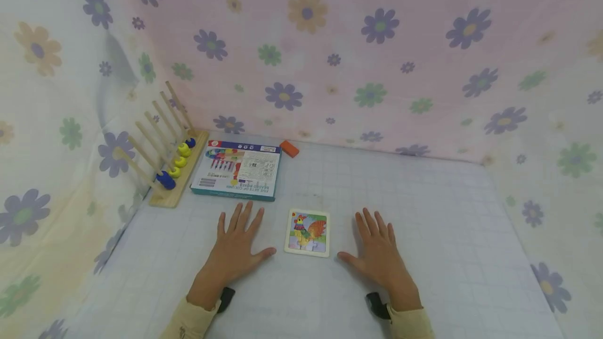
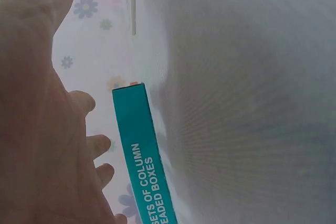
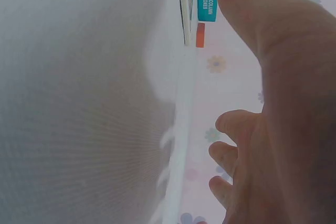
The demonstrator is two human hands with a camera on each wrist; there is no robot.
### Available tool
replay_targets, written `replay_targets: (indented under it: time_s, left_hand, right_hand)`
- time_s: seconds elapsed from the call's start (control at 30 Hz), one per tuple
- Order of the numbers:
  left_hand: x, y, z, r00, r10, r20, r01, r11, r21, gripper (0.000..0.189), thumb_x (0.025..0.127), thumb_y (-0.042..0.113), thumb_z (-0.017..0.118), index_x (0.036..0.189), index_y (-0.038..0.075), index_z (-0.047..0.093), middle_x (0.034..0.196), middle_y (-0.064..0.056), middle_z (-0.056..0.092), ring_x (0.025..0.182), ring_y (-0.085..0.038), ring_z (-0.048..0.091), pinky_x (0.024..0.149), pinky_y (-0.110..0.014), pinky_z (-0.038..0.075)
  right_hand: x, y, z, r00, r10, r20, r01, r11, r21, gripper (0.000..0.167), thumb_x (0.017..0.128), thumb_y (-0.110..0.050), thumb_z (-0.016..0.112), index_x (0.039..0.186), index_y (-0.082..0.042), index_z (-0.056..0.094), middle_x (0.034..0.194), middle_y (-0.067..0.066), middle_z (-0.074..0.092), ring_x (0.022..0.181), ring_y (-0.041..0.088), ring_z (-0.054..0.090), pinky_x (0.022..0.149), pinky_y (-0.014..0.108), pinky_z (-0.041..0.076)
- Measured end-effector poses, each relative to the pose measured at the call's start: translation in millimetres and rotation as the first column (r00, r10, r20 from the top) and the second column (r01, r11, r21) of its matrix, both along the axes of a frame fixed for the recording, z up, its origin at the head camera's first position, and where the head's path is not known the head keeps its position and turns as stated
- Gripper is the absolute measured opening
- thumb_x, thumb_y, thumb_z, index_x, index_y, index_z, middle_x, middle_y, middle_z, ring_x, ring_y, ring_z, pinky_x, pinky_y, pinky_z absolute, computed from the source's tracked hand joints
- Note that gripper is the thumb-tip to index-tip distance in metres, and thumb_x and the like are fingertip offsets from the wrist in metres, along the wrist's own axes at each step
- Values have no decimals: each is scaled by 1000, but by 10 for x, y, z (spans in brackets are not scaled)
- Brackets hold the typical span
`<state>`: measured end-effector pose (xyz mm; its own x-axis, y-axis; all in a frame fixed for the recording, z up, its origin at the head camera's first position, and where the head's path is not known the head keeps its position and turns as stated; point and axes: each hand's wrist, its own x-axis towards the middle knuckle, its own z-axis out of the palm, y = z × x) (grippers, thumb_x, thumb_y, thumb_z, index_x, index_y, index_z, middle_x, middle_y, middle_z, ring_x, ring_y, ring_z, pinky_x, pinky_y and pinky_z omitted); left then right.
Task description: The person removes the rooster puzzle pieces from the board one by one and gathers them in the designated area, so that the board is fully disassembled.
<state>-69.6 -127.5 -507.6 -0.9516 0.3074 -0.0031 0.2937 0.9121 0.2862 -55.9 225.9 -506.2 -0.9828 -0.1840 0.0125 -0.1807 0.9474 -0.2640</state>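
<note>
Between the two hands lies a small square jigsaw puzzle (image 1: 307, 233) with a rooster picture in a white frame. To its left my left hand (image 1: 237, 245) has its fingers spread and holds nothing. On the other side is my right hand (image 1: 377, 250), also spread and holding nothing, its thumb pointing at the puzzle's edge. Just past the left fingertips lies a flat teal-edged box (image 1: 235, 170); its printed side (image 2: 142, 150) shows in the left wrist view. In the right wrist view the puzzle's edge (image 3: 185, 9) appears near the right thumb.
A wooden bead rack (image 1: 176, 179) with upright pegs and several blue and yellow beads stands at the far left, beside the box. An orange block (image 1: 289, 149) lies by the box's far right corner. Flower-patterned cloth (image 1: 330, 56) encloses the table's back and sides.
</note>
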Motion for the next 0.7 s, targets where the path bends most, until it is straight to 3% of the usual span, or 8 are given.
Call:
replay_targets:
  time_s: [0.2,0.4,0.57,0.7]
  left_hand:
    - [-29,-3,-8,1000,-11,28,11,1000,0,100,88,76,57,164,21,24,173,-12,13,160,-39,9,126,-71,7]
    - [-75,18,-59,990,-95,108,84,991,109,109,85,74,64,165,19,15,174,-8,10,161,-33,7,130,-61,12]
    - [-141,61,-109,977,-160,143,131,973,190,116,80,71,72,166,19,14,174,2,7,161,-24,10,131,-50,24]
    - [-214,144,-161,967,-199,158,159,959,236,118,78,70,75,165,19,15,174,6,9,161,-19,13,129,-44,28]
  right_hand:
    - [-18,-16,-15,1000,-2,5,2,1000,1,107,81,-69,71,159,-5,34,168,18,28,155,46,20,121,75,22]
    - [-11,-51,-25,998,54,-30,-55,998,-40,102,83,-65,72,156,-2,37,164,21,34,152,46,25,119,72,30]
    - [-51,-142,-12,993,95,-73,-102,990,-94,94,86,-55,76,154,-1,41,157,21,43,147,42,33,120,61,38]
    - [-131,-300,4,991,90,-100,-106,981,-165,80,86,-43,80,148,-3,50,141,15,55,130,33,47,106,47,53]
